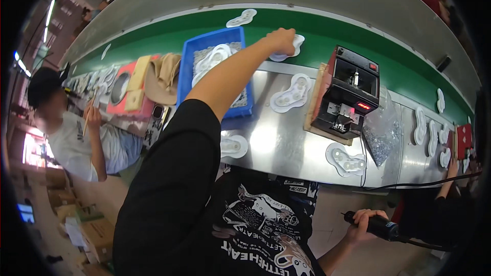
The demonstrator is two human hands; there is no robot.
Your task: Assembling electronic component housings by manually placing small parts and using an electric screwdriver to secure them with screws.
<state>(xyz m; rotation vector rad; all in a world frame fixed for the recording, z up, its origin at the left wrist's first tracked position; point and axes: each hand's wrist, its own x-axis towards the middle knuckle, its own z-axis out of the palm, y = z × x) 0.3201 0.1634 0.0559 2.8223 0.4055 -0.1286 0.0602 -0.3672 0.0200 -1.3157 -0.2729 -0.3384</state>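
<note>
My left hand [283,41] reaches far across the bench to the green conveyor belt. Its fingers are closed at a white wavy-edged plastic part [296,46], partly hidden beneath the hand. Low on the right, my right hand [363,225] is wrapped around a black electric screwdriver [381,227], its thin bit pointing left. Between my arms, another white part [291,93] with round recesses lies on the metal bench [266,138]. Similar parts rest by the front edge, one white part [346,159] at the right and one white part [234,146] by my left sleeve.
A blue bin [186,71] holding white parts and small grey pieces stands under my left forearm. To the right are a black screw feeder [348,92] with a red display and a clear bag of screws [381,133]. A co-worker [82,138] works at left; another person's arm shows far right.
</note>
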